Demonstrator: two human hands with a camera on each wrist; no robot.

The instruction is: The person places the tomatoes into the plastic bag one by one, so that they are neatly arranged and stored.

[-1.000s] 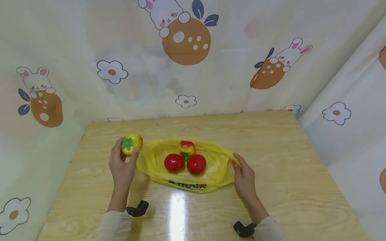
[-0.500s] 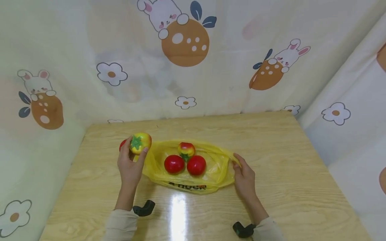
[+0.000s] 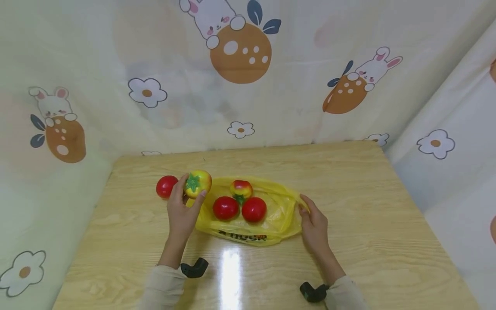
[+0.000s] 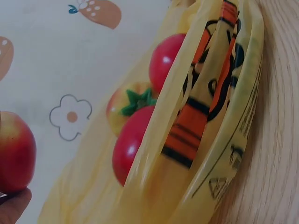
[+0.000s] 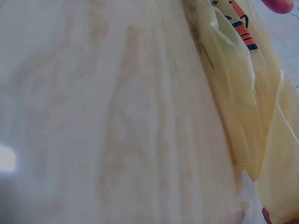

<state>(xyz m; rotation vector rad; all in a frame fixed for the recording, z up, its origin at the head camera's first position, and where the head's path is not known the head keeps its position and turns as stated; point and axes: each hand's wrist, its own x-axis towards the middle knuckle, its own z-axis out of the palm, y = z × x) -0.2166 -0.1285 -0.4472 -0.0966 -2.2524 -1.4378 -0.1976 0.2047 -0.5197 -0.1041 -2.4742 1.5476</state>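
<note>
My left hand (image 3: 182,215) holds a yellow-and-red tomato (image 3: 202,182) with a green star-shaped leaf top between thumb and fingers, over the left end of a yellow plastic bag (image 3: 277,215). In the left wrist view the held tomato (image 4: 17,154) shows at the left edge, a fingertip beneath it. The bag lies spread on the table with its mouth open. Inside are two red tomatoes (image 3: 226,208) and a red-and-yellow one (image 3: 241,189) behind them. My right hand (image 3: 314,226) pinches the bag's right edge. Another red tomato (image 3: 167,187) sits just left of my left hand.
A wooden table (image 3: 372,232) carries everything. Behind it hangs a curtain (image 3: 294,103) printed with rabbits and flowers. Small black devices (image 3: 195,268) are attached at both wrists, close above the table.
My left hand has carried its tomato rightward from beside the bag to above its left end, uncovering the red tomato on the table. My right hand keeps its hold on the bag's edge.
</note>
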